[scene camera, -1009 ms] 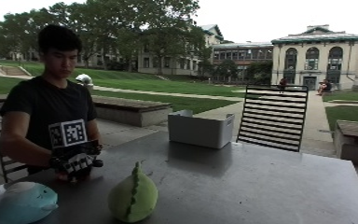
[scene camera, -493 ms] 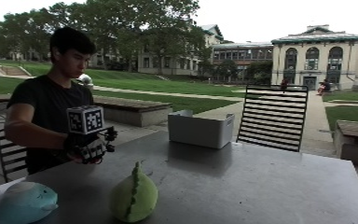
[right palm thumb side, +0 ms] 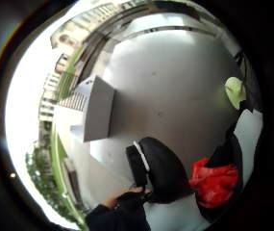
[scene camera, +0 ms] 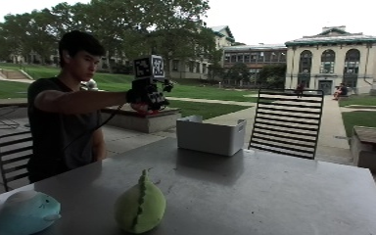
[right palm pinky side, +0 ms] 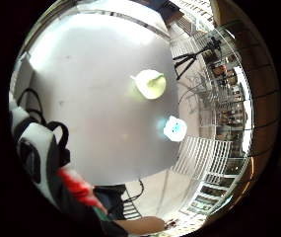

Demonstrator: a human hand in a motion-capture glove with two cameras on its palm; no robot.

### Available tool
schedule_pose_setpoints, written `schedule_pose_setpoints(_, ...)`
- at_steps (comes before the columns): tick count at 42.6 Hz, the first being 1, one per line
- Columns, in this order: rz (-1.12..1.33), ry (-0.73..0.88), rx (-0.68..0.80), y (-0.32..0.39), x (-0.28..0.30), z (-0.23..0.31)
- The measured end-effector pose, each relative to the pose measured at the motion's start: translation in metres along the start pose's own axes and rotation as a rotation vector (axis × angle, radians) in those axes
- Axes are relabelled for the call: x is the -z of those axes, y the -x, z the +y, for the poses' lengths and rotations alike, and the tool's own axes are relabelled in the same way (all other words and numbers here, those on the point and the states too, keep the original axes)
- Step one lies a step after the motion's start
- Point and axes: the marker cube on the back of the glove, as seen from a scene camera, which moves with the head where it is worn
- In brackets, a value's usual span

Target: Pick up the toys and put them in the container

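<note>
Outside view: right hand (scene camera: 148, 96) raised, short of bin (scene camera: 211, 137), fingers curled on red toy (scene camera: 139, 106). Little finger side palm view: green toy (right palm pinky side: 150, 84), blue toy (right palm pinky side: 174, 128) far below on worktop (right palm pinky side: 95, 89). Thumb side palm view: bin off to one side; likely to miss if released now.

Outdoor campus courtyard | metal table (scene camera: 260, 191) in front | chair (scene camera: 287, 122) at 1 o'clock | lawn (scene camera: 207, 100), trees (scene camera: 129, 24) at 11 | stone hall (scene camera: 335, 61) at 2

A grey bench (scene camera: 253, 191), a slatted black chair (scene camera: 286, 122) behind it, another chair (scene camera: 13, 154) at the person's back.
</note>
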Motion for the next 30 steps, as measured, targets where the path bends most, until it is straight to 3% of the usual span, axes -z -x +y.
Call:
schedule_pose_setpoints(10, -0.034, -0.023, 0.152, 0.153, 0.042, -0.030)
schedule_pose_setpoints(15, -0.138, -0.034, 0.395, 0.229, 0.055, -0.034)
schedule_pose_setpoints(23, -0.094, -0.039, 0.325, 0.269, 0.032, -0.083)
schedule_pose_setpoints(30, -0.104, -0.030, 0.299, 0.330, 0.014, -0.084)
